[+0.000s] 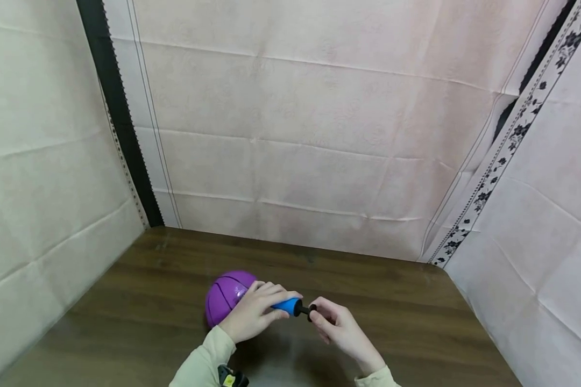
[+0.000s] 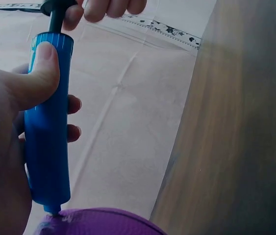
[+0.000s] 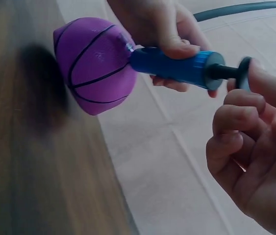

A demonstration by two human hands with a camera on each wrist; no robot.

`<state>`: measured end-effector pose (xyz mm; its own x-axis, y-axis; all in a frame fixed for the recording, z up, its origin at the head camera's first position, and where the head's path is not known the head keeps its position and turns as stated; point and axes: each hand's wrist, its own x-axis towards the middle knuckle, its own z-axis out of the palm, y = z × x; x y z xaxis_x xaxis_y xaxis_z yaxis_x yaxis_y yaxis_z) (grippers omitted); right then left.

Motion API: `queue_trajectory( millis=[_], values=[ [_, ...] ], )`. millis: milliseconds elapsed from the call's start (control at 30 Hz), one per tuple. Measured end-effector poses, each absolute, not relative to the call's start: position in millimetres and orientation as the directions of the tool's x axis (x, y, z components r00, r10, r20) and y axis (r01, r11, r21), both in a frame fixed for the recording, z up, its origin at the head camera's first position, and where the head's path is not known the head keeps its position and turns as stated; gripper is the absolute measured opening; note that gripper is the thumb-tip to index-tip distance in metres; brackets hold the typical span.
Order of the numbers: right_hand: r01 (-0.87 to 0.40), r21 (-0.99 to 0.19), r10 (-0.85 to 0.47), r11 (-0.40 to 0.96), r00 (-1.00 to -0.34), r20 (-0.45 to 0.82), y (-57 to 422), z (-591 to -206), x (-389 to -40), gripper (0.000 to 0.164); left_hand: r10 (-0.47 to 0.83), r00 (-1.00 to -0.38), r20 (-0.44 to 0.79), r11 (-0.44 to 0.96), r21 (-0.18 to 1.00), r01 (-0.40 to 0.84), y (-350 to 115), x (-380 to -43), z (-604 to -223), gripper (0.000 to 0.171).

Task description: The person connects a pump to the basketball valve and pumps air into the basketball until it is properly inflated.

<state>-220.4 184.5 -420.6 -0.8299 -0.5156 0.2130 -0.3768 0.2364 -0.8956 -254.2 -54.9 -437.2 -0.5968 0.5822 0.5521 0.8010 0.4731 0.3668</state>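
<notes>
Pump [image 2: 48, 142] and ball [image 3: 96, 63] were joined, but the ball looked angular, so filling seemed unfinished. My left hand [image 1: 254, 312] was curled round the pump beside the ball; my right hand [image 1: 341, 330], farther out from the ball, pinched the handle [image 3: 243, 73]. Whether the ball touched the table [image 1: 416, 322] I couldn't tell; any needle was hidden, and the left-wrist view cut off most of the ball.

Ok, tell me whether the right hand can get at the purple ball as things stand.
Probably not directly: the right hand pinches the black handle of the blue pump, and the pump and left hand lie between it and the purple ball.
</notes>
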Motion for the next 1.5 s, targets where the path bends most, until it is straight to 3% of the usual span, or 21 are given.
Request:
queue_trajectory(
  millis=[167,400,700,900,1067,1300,1500],
  values=[
    [-0.419,-0.86,-0.508,0.291,-0.829,0.232,187.1,-409.6,-214.0,0.02,0.588,-0.586,0.557,0.469,0.355,0.809,-61.9,-257.7,-438.4,0.041],
    [-0.604,-0.785,-0.478,0.134,-0.734,0.483,206.7,-395.9,-206.7,0.016,0.496,-0.681,0.539,0.508,0.456,0.731,-74.0,-260.4,-435.2,0.041],
    [-0.497,-0.866,-0.502,-0.047,-0.738,0.451,203.5,-402.4,-207.1,0.014,0.498,-0.659,0.564,0.505,0.428,0.749,-68.6,-259.8,-437.5,0.041],
    [-0.4,-0.908,-0.495,0.125,-0.818,0.293,184.0,-416.2,-211.7,0.021,0.569,-0.567,0.596,0.47,0.33,0.819,-52.8,-255.8,-440.4,0.038],
    [-0.376,-0.898,-0.475,0.231,-0.849,0.233,177.4,-420.7,-213.5,0.023,0.584,-0.536,0.61,0.48,0.273,0.834,-48.6,-254.8,-440.0,0.039],
    [-0.455,-0.841,-0.488,0.294,-0.828,0.277,184.6,-408.9,-212.9,0.019,0.579,-0.516,0.632,0.44,0.291,0.85,-50.1,-256.4,-435.7,0.044],
    [-0.585,-0.79,-0.504,0.183,-0.746,0.436,199.4,-397.8,-209.4,0.021,0.55,-0.534,0.642,0.416,0.344,0.842,-52.7,-255.6,-434.4,0.043]
  ],
)
